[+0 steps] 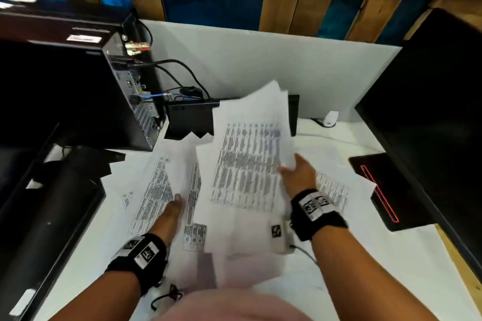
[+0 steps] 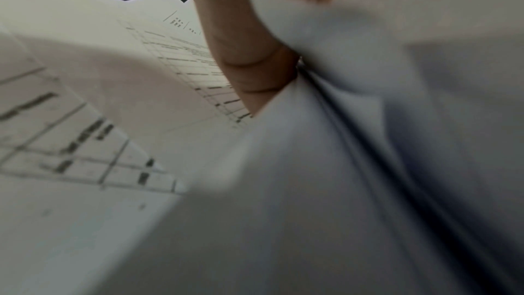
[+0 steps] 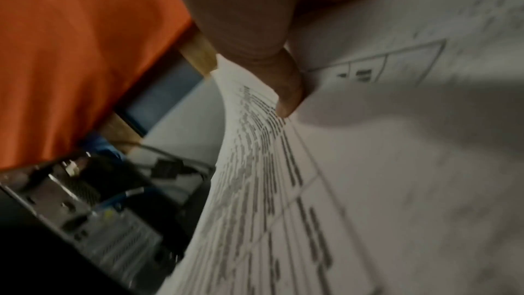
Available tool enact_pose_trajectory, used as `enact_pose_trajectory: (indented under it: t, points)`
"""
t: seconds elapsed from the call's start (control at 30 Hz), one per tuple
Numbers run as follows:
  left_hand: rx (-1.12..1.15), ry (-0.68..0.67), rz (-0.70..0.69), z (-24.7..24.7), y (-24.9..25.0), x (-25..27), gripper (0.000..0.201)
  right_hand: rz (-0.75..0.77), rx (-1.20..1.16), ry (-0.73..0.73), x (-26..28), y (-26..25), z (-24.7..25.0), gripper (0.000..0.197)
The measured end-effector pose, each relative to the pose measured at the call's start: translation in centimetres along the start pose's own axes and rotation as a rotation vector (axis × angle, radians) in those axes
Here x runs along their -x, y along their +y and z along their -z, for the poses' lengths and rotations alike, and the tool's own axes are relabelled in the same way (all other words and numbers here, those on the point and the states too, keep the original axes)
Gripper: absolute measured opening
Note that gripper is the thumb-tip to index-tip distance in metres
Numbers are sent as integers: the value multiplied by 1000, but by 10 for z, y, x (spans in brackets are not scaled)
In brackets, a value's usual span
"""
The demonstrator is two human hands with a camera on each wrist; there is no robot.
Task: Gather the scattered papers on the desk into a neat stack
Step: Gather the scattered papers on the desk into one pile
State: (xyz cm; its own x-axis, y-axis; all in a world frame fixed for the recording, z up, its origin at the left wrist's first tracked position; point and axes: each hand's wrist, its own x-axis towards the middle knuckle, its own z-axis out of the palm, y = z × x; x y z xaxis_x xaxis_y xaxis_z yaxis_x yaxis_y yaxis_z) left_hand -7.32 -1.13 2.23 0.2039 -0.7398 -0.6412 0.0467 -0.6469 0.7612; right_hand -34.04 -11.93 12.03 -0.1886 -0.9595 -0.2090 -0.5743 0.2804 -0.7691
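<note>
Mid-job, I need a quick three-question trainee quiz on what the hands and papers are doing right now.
1. True or false: the right hand holds a lifted bundle of sheets.
2. What stands at the desk's far left? A) computer tower B) printer C) lamp
3. Fill in: the left hand is on papers lying ___ on the desk.

Key: 1 true; 2 A, the computer tower; 3 flat.

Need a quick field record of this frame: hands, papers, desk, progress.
right hand: grips a lifted sheaf, thumb on top
left hand: at the sheaf's left side, fingers hidden under sheets; grip unclear
loose papers: spread flat on the desk
nearby: PC tower at left, black stand at right
progress: partly gathered, not yet a neat stack
</note>
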Motion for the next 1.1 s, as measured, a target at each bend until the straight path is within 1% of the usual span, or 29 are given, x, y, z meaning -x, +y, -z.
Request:
enact_pose_trajectory:
  t: [0.03,0.07,0.1,0.13,0.2,0.23,0.27,0.33,0.4,0.5,0.53,0.57,0.63,0.67,0.7,0.73,0.77,0.83,0.87,0.9,0.93,0.97,1.0,1.03,1.07,1.1]
  points:
    - [15,6,18,-3,3,1,92,-39,11,-85,4,9,-18,48]
    - [0,-4,0,-5,4,2,96,-81,23,-177,9,17,-33,52]
    - [-55,2,-10,-7,5,2,95,-122,33,-251,15,24,-47,53]
    - [-101,15,-44,-8,6,4,83,-158,40,-294,20,29,-57,52]
    - [-168,58,-63,-7,0,-1,56,-215,20,-302,26,37,-66,50]
    - [-190,54,-60,-5,-3,-3,48,-249,5,-295,25,41,-66,50]
    - [-208,42,-58,-3,-5,-4,43,-271,15,-292,21,45,-63,50]
    - [-218,46,-55,-2,-7,-2,38,-266,159,-319,11,53,-55,50]
    - [-159,46,-58,-1,-7,-1,39,-232,320,-379,2,61,-50,49]
    - [-121,54,-52,-9,-6,3,62,-149,454,-528,6,62,-52,44]
    - [-125,55,-66,-10,-8,2,64,-117,486,-567,11,62,-56,43]
    - [-135,52,-98,-11,-10,1,64,-91,493,-604,17,62,-61,43]
    - [-130,43,-98,-12,-12,1,70,-77,440,-626,25,65,-67,39]
    - [-114,53,-77,-9,-16,1,75,-86,382,-598,26,68,-69,34]
    - [-106,63,-76,-7,-19,0,78,-112,286,-518,24,71,-66,28]
    - [-99,85,-81,-6,-19,1,79,-160,183,-382,20,74,-58,26]
    - [-97,104,-90,-7,-18,1,77,-233,141,-193,12,79,-45,34]
    - [-75,135,-101,-8,-17,-2,71,-425,238,182,-2,94,-10,60]
    - [-59,144,-109,-6,-15,-4,67,-537,283,312,-6,104,10,72]
    - [-55,163,-120,-6,-11,-4,66,-641,305,390,-9,115,30,85]
    - [-46,179,-148,-5,-9,-7,65,-713,315,428,-12,126,46,98]
    - [-45,187,-164,-3,-5,-9,64,-765,334,414,-16,138,57,110]
    - [-30,191,-174,-4,-2,-9,63,-797,361,370,-17,145,66,118]
    - [-6,206,-171,-5,1,-9,63,-806,365,316,-20,152,71,122]
    - [36,204,-159,-7,4,-9,68,-797,332,269,-24,159,75,123]
    - [100,196,-132,-10,3,-12,77,-773,268,221,-28,163,76,121]
